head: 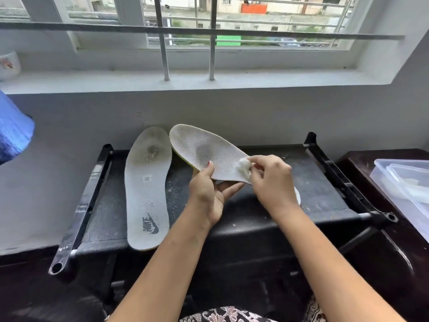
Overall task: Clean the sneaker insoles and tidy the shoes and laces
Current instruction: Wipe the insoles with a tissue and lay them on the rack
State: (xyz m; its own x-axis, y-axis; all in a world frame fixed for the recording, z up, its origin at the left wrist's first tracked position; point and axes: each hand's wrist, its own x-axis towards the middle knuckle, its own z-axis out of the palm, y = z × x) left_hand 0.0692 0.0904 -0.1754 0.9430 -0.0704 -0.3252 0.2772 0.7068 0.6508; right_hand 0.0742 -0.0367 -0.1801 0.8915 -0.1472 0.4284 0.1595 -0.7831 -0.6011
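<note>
From my remote seat I see both of the person's hands at work over a black tube-framed rack with a dark fabric shelf that stands against the wall below a barred window.

The left hand grips a pale grey mesh-textured sneaker insole with a yellow-green edge. Its thumb lies on the top face and its fingers are curled underneath, so the insole is lifted clear of the shelf and tilted. The toe end points away and to the left. A dull grey smudge shows around its middle.

The right hand pinches a small crumpled white wad of cloth or tissue between its fingertips and presses it on the insole's top face, just beside the left thumb. A white patch peeks out behind the right wrist; I cannot tell whether it is the insole's heel or more of the wad.

A second grey-white insole with a printed grey logo at the heel lies flat on the left part of the shelf, toe toward the wall. It has a brownish stain on the forefoot, and its toe is just beside the held insole's toe. Pale specks dot the fabric between them.

To the right, a clear plastic lidded container sits on a dark wooden bench. A blue object juts in at the left edge, and a white cup stands on the sill.
</note>
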